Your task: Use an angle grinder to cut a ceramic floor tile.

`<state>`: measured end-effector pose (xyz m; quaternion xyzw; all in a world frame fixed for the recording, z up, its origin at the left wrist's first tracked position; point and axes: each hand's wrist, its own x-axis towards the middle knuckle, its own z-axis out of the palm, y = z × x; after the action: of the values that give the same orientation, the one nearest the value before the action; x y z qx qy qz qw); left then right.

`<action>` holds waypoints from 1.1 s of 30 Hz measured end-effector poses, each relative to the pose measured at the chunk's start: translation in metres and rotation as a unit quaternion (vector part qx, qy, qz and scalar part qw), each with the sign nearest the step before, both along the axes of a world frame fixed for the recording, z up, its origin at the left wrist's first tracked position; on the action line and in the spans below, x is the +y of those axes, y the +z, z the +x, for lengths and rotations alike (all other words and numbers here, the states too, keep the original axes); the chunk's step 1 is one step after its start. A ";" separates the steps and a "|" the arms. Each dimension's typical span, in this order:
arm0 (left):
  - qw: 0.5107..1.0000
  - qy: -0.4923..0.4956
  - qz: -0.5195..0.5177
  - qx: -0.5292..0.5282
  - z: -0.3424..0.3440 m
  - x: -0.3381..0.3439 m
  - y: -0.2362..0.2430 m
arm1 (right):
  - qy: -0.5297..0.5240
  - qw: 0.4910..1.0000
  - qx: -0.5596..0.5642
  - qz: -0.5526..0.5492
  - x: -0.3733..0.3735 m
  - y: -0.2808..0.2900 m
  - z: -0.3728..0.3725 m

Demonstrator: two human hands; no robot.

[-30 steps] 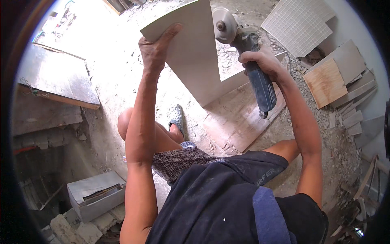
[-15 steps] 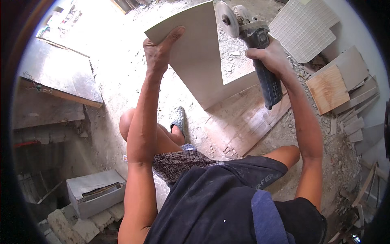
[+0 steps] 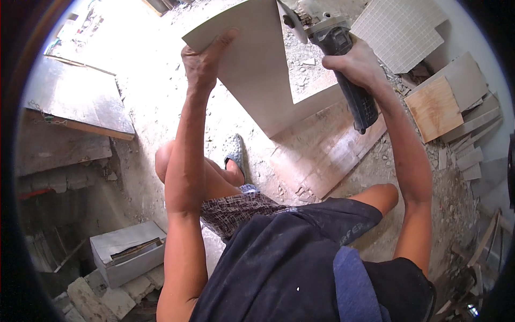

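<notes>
The left hand (image 3: 206, 59) is gripping the top edge of the tile (image 3: 257, 70), holding it tilted up at 12 o'clock. The right hand (image 3: 357, 67) is clenching the grinder (image 3: 343, 59), its disc touching the tile's edge at 1 o'clock, above a board (image 3: 327, 155)

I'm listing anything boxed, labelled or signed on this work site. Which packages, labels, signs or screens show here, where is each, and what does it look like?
Cardboard box: lower left on the ground beside rubble, by the person's left elbow; low, rectangular, grey, its top flap partly open.
Angle grinder: in the right hand, at the edge of the pale tile that the left hand steadies; any label on it is too small to tell.
No signs or screens are in view.
</notes>
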<state>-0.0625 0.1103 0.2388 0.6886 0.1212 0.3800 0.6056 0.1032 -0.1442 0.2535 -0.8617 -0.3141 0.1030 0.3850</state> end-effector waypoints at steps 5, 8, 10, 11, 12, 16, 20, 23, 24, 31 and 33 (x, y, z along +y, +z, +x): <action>1.000 0.015 -0.014 -0.007 0.003 0.002 -0.003 | -0.007 0.999 0.004 -0.032 -0.007 -0.011 -0.007; 1.000 0.017 -0.019 -0.008 0.003 0.002 -0.004 | -0.005 0.999 0.019 -0.034 -0.012 -0.028 -0.007; 1.000 0.006 0.008 -0.004 0.002 0.001 -0.004 | -0.003 0.998 0.035 -0.043 -0.015 -0.038 -0.009; 1.000 0.005 0.008 -0.002 0.002 0.002 -0.004 | -0.004 0.998 0.037 -0.043 -0.017 -0.043 -0.010; 1.000 0.005 0.014 -0.006 0.002 0.002 -0.004 | -0.004 0.998 0.044 -0.050 -0.018 -0.049 -0.010; 0.999 -0.012 0.004 -0.045 0.006 0.004 -0.007 | -0.016 0.994 0.057 -0.087 -0.022 -0.067 -0.014; 0.999 -0.021 0.015 -0.044 0.005 0.010 -0.009 | -0.007 0.994 0.072 -0.087 -0.025 -0.074 -0.023; 0.999 -0.031 0.012 -0.036 0.007 0.010 -0.010 | -0.012 0.992 0.067 -0.102 -0.030 -0.087 -0.027; 0.999 -0.028 0.017 -0.037 0.009 0.008 -0.009 | -0.016 0.991 0.071 -0.109 -0.033 -0.095 -0.027; 0.999 -0.024 0.020 -0.038 0.007 0.008 -0.008 | -0.025 0.985 0.108 -0.132 -0.035 -0.111 -0.033; 0.999 -0.025 0.019 -0.038 0.007 0.008 -0.007 | -0.030 0.986 0.098 -0.131 -0.035 -0.123 -0.033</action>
<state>-0.0553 0.1183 0.2322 0.6879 0.0731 0.3931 0.6058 0.0701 -0.1796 0.1307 -0.8993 -0.2325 0.2157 0.3010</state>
